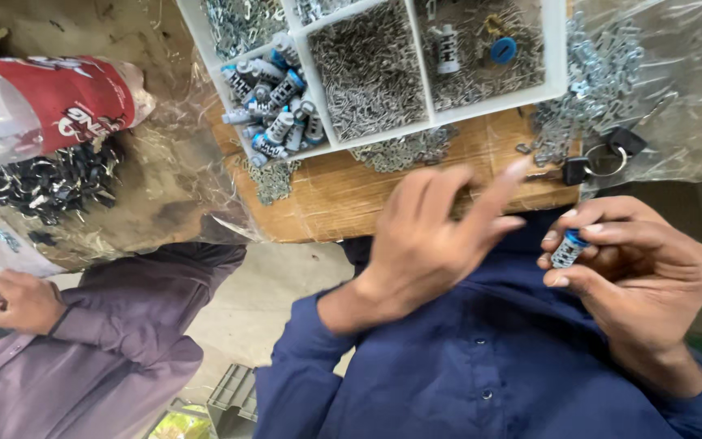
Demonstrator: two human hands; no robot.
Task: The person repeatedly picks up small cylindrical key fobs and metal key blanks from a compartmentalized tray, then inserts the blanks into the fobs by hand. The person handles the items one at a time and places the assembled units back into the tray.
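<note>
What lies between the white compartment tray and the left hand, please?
A heap of metal parts on the brown board, just beyond the left hand, in the head view.

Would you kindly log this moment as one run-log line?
left hand: open, fingers spread | right hand: pinches blue-capped cylinder | white tray: spare cylinders, metal pins | co-worker's hand: far left

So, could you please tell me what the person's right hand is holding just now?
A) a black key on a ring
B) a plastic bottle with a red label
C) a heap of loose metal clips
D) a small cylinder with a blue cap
D: the right hand pinches a small blue-capped cylinder between thumb and fingertips, while the left hand is spread open and holds nothing.
</note>
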